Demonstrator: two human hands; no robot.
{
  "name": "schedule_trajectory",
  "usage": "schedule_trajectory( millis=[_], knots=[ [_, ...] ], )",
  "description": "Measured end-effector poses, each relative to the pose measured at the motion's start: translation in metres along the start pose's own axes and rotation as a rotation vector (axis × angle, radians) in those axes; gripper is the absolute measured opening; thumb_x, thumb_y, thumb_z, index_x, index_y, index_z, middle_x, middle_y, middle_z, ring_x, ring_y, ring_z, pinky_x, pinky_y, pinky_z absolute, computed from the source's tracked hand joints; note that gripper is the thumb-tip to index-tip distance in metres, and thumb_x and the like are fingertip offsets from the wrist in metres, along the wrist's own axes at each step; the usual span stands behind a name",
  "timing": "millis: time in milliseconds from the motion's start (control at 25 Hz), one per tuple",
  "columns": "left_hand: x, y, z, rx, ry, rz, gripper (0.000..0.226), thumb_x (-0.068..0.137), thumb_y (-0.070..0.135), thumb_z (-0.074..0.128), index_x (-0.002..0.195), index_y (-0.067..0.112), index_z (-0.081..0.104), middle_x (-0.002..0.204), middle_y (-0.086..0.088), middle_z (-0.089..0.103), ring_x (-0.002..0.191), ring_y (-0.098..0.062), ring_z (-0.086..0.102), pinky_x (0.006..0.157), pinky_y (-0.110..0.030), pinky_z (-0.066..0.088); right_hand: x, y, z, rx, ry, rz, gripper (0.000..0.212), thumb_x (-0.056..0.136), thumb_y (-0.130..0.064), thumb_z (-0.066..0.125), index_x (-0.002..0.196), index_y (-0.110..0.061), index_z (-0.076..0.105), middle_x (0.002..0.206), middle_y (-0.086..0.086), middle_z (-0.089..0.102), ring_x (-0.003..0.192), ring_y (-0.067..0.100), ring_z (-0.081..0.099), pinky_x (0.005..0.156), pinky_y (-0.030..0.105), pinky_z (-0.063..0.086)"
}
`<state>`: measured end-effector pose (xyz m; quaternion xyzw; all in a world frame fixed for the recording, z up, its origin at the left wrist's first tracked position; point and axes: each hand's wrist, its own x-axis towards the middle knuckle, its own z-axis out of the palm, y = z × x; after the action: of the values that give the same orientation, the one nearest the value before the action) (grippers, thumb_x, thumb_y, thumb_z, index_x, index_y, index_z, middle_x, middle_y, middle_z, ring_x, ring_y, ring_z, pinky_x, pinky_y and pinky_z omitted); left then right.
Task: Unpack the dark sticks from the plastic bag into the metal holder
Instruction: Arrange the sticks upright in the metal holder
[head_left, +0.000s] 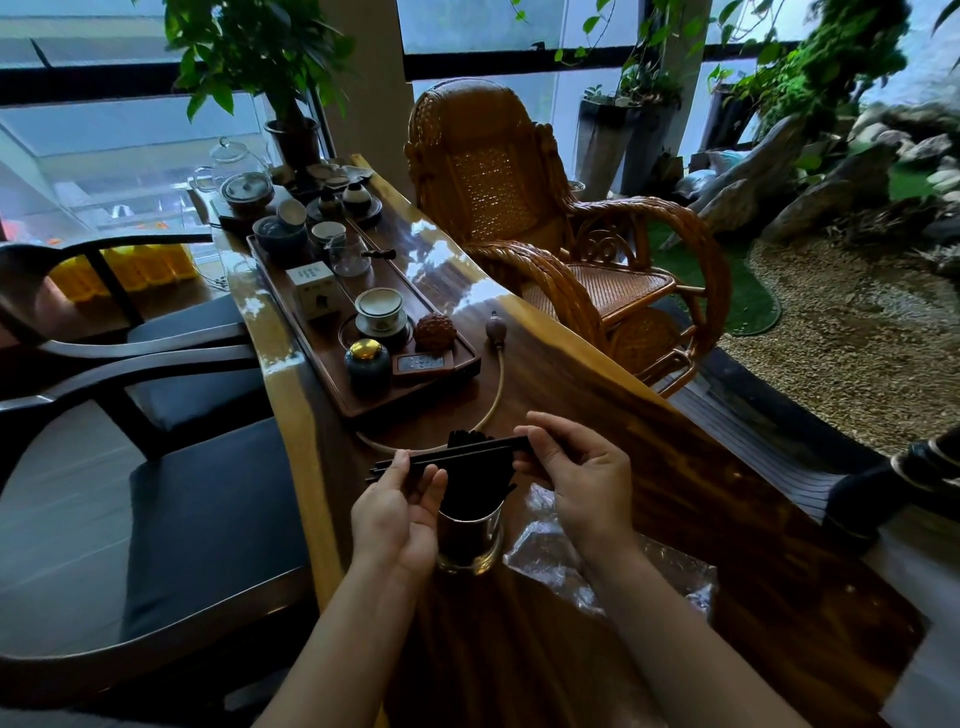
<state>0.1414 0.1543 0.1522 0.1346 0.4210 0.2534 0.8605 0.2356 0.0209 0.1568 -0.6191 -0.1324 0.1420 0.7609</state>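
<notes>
Both hands hold a bundle (457, 456) of dark sticks level, one end in each. The left hand (397, 512) curls its fingers under the left end with the thumb pressed on top. The right hand (582, 483) pinches the right end between thumb and forefinger, its other fingers loosely bent and holding nothing. A grip at both ends probably serves to keep the bundle together and its tips even, so that it goes in as one.

The holder (470, 540) stands on the table (571, 374) straight below the fingers, between the two palms. More sticks (470, 496) already stand in it, their tops fanned out just under the bundle, so the task looks well along. The bag (675, 569) lies crumpled beneath the right wrist, set aside out of the way; I cannot tell whether anything is left in it.

The next move seems to call for one hand to let go while the other tips the bundle upright over the holder.
</notes>
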Motion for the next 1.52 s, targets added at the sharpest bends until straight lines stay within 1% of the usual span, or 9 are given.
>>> schedule_trajectory(
  millis=[160, 360, 480, 600, 760, 1160, 1280, 1400, 1520],
  knots=[
    [-0.002, -0.004, 0.001, 0.028, -0.045, -0.068, 0.017, 0.099, 0.018, 0.058, 0.104, 0.002, 0.062, 0.102, -0.017, 0.063, 0.085, -0.022, 0.063, 0.059, -0.026, 0.06, 0.006, -0.008, -0.005, -0.295, 0.004, -0.211, 0.02, 0.088, -0.008, 0.073, 0.093, -0.027, 0.077, 0.09, -0.007, 0.079, 0.081, 0.015, 0.077, 0.071, 0.031, 0.064],
    [0.009, -0.006, -0.014, 0.212, -0.035, 0.049, 0.034, 0.098, 0.024, 0.059, 0.127, 0.005, 0.054, 0.117, -0.02, 0.063, 0.105, -0.034, 0.067, 0.08, -0.038, 0.057, 0.016, -0.029, -0.011, -0.511, 0.034, -0.424, 0.021, 0.086, -0.01, 0.077, 0.101, -0.025, 0.076, 0.079, -0.025, 0.072, 0.081, -0.003, 0.072, 0.07, 0.01, 0.056],
    [0.019, -0.008, -0.033, 0.681, -0.057, 0.345, 0.031, 0.097, 0.018, 0.061, 0.127, 0.012, 0.056, 0.113, -0.016, 0.065, 0.104, -0.034, 0.068, 0.082, -0.043, 0.059, 0.02, -0.033, -0.016, -0.679, -0.023, -0.547, 0.017, 0.085, -0.008, 0.078, 0.1, -0.016, 0.079, 0.085, -0.017, 0.073, 0.081, -0.001, 0.072, 0.071, 0.009, 0.055],
    [0.026, -0.009, -0.046, 1.219, -0.09, 0.679, 0.04, 0.09, 0.016, 0.071, 0.127, 0.018, 0.058, 0.11, -0.006, 0.061, 0.1, -0.021, 0.065, 0.085, -0.038, 0.059, 0.025, -0.029, -0.011, -0.882, -0.16, -0.584, 0.013, 0.083, -0.006, 0.08, 0.093, -0.013, 0.081, 0.086, -0.002, 0.079, 0.078, 0.005, 0.071, 0.074, 0.018, 0.059],
    [0.029, -0.013, -0.049, 1.409, -0.123, 0.736, 0.056, 0.085, 0.022, 0.076, 0.136, 0.02, 0.053, 0.122, -0.002, 0.054, 0.111, -0.015, 0.057, 0.092, -0.035, 0.055, 0.033, -0.008, 0.012, -1.056, -0.363, -0.508, 0.013, 0.086, -0.01, 0.075, 0.097, -0.012, 0.08, 0.094, 0.003, 0.079, 0.087, 0.015, 0.072, 0.082, 0.032, 0.06],
    [0.037, -0.017, -0.052, 1.52, -0.182, 0.809, 0.055, 0.088, 0.025, 0.072, 0.139, 0.024, 0.051, 0.125, 0.004, 0.055, 0.119, -0.014, 0.052, 0.094, -0.028, 0.049, 0.041, 0.021, 0.028, -1.18, -0.514, -0.361, 0.023, 0.087, -0.01, 0.072, 0.109, -0.013, 0.078, 0.114, 0.003, 0.074, 0.109, 0.021, 0.065, 0.096, 0.033, 0.053],
    [0.038, -0.015, -0.053, 1.517, -0.179, 0.801, 0.055, 0.088, 0.025, 0.071, 0.139, 0.022, 0.051, 0.127, 0.003, 0.056, 0.12, -0.015, 0.052, 0.097, -0.033, 0.051, 0.035, 0.012, 0.017, -1.046, -0.395, -0.414, 0.019, 0.086, -0.007, 0.074, 0.104, -0.011, 0.079, 0.11, 0.002, 0.074, 0.104, 0.016, 0.067, 0.093, 0.033, 0.056],
    [0.041, -0.013, -0.052, 1.539, -0.166, 0.803, 0.058, 0.089, 0.026, 0.071, 0.142, 0.02, 0.049, 0.13, 0.001, 0.056, 0.122, -0.015, 0.052, 0.1, -0.037, 0.051, 0.019, 0.011, -0.007, -0.896, -0.115, -0.408, 0.015, 0.088, -0.014, 0.074, 0.103, -0.014, 0.078, 0.095, -0.005, 0.073, 0.089, 0.005, 0.067, 0.082, 0.03, 0.059],
    [0.048, -0.008, -0.045, 1.591, -0.154, 0.822, 0.06, 0.09, 0.029, 0.069, 0.145, 0.02, 0.046, 0.128, 0.0, 0.054, 0.12, -0.014, 0.05, 0.095, -0.031, 0.049, -0.005, 0.027, -0.025, -0.853, -0.048, -0.069, 0.048, 0.086, -0.039, 0.074, 0.127, -0.017, 0.066, 0.081, -0.01, 0.067, 0.071, 0.003, 0.062, 0.064, 0.021, 0.056]
  ],
)
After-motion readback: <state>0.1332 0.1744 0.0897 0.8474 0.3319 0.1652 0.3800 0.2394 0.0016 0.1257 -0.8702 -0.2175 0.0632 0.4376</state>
